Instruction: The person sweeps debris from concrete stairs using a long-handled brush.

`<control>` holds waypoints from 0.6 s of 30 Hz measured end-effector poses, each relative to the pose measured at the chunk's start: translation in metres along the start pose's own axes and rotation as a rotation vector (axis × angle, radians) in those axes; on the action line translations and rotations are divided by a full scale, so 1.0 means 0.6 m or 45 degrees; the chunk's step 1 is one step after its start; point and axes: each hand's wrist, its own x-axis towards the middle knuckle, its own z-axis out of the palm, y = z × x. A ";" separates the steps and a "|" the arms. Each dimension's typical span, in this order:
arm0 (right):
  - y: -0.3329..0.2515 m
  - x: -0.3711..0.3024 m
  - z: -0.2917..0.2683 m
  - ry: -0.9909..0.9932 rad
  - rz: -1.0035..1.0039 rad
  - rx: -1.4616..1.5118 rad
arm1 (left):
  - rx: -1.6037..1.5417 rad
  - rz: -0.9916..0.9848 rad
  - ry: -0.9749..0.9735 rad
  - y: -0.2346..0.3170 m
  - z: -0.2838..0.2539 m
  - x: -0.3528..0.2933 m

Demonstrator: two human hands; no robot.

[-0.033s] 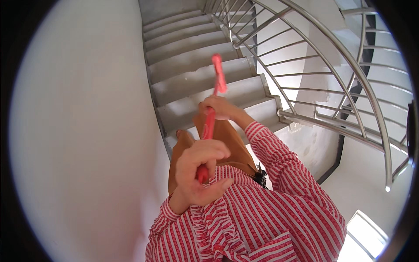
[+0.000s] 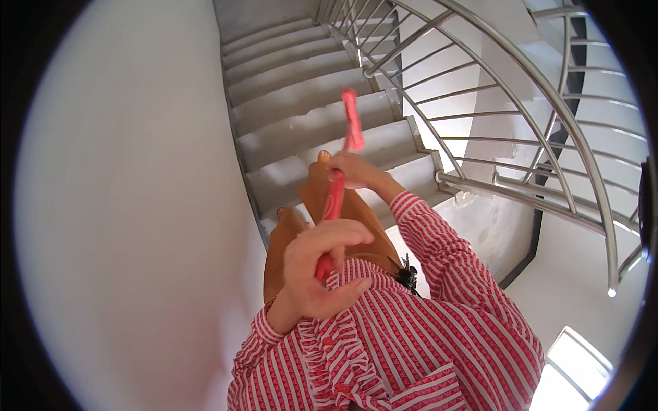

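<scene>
A long red-handled tool [image 2: 334, 198] slants away from my body over the stairs. Its far end has a narrow red crosspiece [image 2: 352, 123]; what kind of tool it is I cannot make out. My right hand [image 2: 353, 170] is wrapped round the shaft a little below that crosspiece. Nearer my chest, my left hand [image 2: 301, 264] curls loosely about the handle's near end, which shows red inside the palm. The thumb and forefinger of that hand stand apart in a C shape. Its lower fingers are partly hidden.
Grey concrete stairs [image 2: 295, 103] run ahead of my feet, with toes [image 2: 324, 156] showing on a step. A white wall [image 2: 130, 205] borders the left. Curved metal railings [image 2: 548, 89] line the right. A bright window [image 2: 576, 363] is at the lower right.
Both hands and the red tool have shifted slightly to the right. The toes of one foot now show beside my right hand.
</scene>
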 end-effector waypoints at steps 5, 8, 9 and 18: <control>0.128 -0.080 0.006 -0.034 0.298 -0.058 | 0.089 -0.358 -0.248 -0.138 -0.012 0.016; 0.205 -0.067 0.029 0.002 0.409 -0.028 | 0.016 -0.572 -0.115 -0.212 -0.020 0.049; 0.235 -0.076 0.044 0.074 0.451 -0.024 | -0.012 -0.586 -0.104 -0.241 -0.018 0.059; -0.009 0.135 0.172 0.928 0.074 0.622 | 0.701 -0.644 -0.199 -0.006 -0.043 0.192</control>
